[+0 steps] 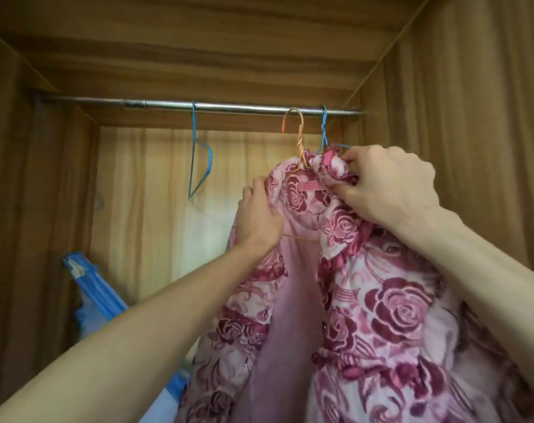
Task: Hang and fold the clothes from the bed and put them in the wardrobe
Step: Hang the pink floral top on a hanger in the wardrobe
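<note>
A pink jacket with a dark red rose pattern (390,306) hangs in front of me on an orange wire hanger (299,138). The hanger's hook sits just below the metal wardrobe rail (155,103); I cannot tell if it touches the rail. My left hand (259,215) grips the jacket's left shoulder area. My right hand (387,184) pinches the bunched collar on the right side. The hanger's lower wire shows faintly under my left hand.
An empty blue wire hanger (200,160) hangs on the rail to the left. Another blue hanger (325,132) hangs at the rail's right end, behind the collar. A blue and white bag (98,288) stands at the wardrobe's lower left. Wooden walls close in on both sides.
</note>
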Action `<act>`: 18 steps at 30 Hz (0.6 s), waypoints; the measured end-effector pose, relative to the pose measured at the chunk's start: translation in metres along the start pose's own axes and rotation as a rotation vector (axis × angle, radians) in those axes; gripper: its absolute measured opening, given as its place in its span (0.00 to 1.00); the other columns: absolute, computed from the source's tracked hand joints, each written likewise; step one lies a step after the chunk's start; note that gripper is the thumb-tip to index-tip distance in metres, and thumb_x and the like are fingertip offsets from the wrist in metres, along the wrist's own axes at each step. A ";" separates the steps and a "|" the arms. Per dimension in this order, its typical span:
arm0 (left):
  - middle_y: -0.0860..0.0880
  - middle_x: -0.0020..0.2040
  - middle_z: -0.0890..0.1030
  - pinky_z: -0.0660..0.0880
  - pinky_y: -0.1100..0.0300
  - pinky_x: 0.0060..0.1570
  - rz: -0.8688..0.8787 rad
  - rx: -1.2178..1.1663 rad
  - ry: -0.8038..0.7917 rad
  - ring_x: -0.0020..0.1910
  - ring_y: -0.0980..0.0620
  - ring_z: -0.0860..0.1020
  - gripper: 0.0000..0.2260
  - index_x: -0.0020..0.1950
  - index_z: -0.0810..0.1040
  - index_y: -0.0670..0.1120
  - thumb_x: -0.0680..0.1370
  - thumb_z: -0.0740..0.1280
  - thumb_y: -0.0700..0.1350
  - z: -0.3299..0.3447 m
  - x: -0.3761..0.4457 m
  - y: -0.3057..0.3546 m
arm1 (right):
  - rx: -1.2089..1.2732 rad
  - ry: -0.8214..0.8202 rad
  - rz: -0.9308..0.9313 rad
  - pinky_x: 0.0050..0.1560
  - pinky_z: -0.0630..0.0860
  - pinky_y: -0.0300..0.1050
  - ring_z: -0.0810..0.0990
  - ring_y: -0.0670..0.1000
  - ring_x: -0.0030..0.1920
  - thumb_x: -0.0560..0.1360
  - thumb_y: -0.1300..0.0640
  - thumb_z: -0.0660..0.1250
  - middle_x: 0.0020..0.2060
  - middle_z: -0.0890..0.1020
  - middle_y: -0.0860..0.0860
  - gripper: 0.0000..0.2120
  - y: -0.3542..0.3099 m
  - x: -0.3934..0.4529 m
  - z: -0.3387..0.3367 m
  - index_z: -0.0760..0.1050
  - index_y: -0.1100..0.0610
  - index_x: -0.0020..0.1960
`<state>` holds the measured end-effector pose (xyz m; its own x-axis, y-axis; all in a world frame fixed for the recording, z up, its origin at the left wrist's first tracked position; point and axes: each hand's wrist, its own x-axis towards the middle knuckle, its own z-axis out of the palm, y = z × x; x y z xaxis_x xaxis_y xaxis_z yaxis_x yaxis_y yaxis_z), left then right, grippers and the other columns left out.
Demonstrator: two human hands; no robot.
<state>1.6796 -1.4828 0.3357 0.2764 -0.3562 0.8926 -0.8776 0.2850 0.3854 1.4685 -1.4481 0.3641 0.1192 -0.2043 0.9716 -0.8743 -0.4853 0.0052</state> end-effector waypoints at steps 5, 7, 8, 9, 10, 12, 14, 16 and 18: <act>0.43 0.69 0.70 0.69 0.45 0.72 -0.002 -0.214 0.067 0.67 0.40 0.73 0.24 0.78 0.67 0.46 0.82 0.59 0.35 0.008 0.033 0.010 | -0.019 0.008 0.049 0.44 0.65 0.49 0.82 0.65 0.53 0.76 0.43 0.70 0.53 0.83 0.57 0.16 -0.009 0.040 0.012 0.79 0.48 0.61; 0.44 0.69 0.69 0.64 0.45 0.76 -0.036 -0.298 0.072 0.71 0.42 0.70 0.24 0.80 0.65 0.49 0.84 0.59 0.40 0.008 0.047 0.010 | -0.015 0.002 0.051 0.45 0.65 0.49 0.82 0.65 0.54 0.76 0.42 0.69 0.53 0.83 0.56 0.17 -0.014 0.060 0.014 0.79 0.50 0.60; 0.44 0.69 0.69 0.62 0.45 0.77 -0.045 -0.310 0.044 0.72 0.43 0.68 0.23 0.81 0.64 0.51 0.85 0.59 0.45 0.008 0.054 0.009 | -0.007 -0.007 0.057 0.45 0.66 0.49 0.82 0.64 0.54 0.76 0.42 0.69 0.54 0.83 0.56 0.17 -0.016 0.070 0.015 0.79 0.50 0.60; 0.44 0.70 0.68 0.60 0.44 0.78 -0.046 -0.309 0.001 0.74 0.44 0.66 0.24 0.82 0.62 0.52 0.85 0.59 0.51 0.007 0.059 0.008 | 0.004 -0.016 0.066 0.45 0.66 0.49 0.82 0.64 0.55 0.76 0.41 0.69 0.54 0.83 0.56 0.18 -0.017 0.078 0.016 0.79 0.51 0.60; 0.45 0.73 0.66 0.58 0.42 0.79 -0.040 -0.299 -0.054 0.76 0.44 0.63 0.26 0.83 0.60 0.55 0.85 0.58 0.57 0.007 0.063 0.007 | 0.013 -0.024 0.078 0.45 0.66 0.49 0.82 0.64 0.55 0.75 0.40 0.70 0.54 0.83 0.56 0.19 -0.017 0.086 0.016 0.79 0.51 0.60; 0.49 0.80 0.60 0.55 0.40 0.80 -0.010 -0.270 -0.155 0.81 0.46 0.58 0.31 0.84 0.55 0.58 0.82 0.55 0.65 0.004 0.068 0.005 | 0.017 -0.044 0.107 0.46 0.67 0.49 0.82 0.63 0.56 0.75 0.38 0.70 0.55 0.83 0.56 0.21 -0.016 0.100 0.017 0.79 0.51 0.60; 0.53 0.83 0.54 0.53 0.40 0.81 0.024 -0.246 -0.219 0.83 0.48 0.53 0.33 0.85 0.51 0.59 0.82 0.54 0.68 0.002 0.072 0.006 | 0.018 -0.064 0.139 0.46 0.68 0.49 0.81 0.63 0.57 0.76 0.37 0.69 0.56 0.83 0.56 0.22 -0.017 0.113 0.017 0.79 0.51 0.61; 0.55 0.85 0.49 0.52 0.42 0.81 0.032 -0.245 -0.257 0.84 0.49 0.51 0.33 0.85 0.49 0.59 0.83 0.54 0.68 0.001 0.077 0.008 | 0.021 -0.083 0.164 0.47 0.68 0.49 0.81 0.63 0.58 0.76 0.37 0.69 0.56 0.83 0.56 0.23 -0.021 0.123 0.017 0.79 0.52 0.61; 0.55 0.85 0.48 0.52 0.42 0.81 0.022 -0.244 -0.273 0.84 0.48 0.51 0.34 0.85 0.48 0.59 0.82 0.53 0.70 0.001 0.084 0.009 | 0.026 -0.105 0.186 0.48 0.69 0.49 0.81 0.62 0.59 0.76 0.37 0.69 0.57 0.83 0.56 0.24 -0.027 0.132 0.019 0.79 0.54 0.61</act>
<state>1.6947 -1.5105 0.4137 0.1150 -0.5631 0.8184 -0.7537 0.4872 0.4412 1.5168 -1.4778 0.4880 0.0063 -0.3795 0.9252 -0.8736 -0.4523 -0.1796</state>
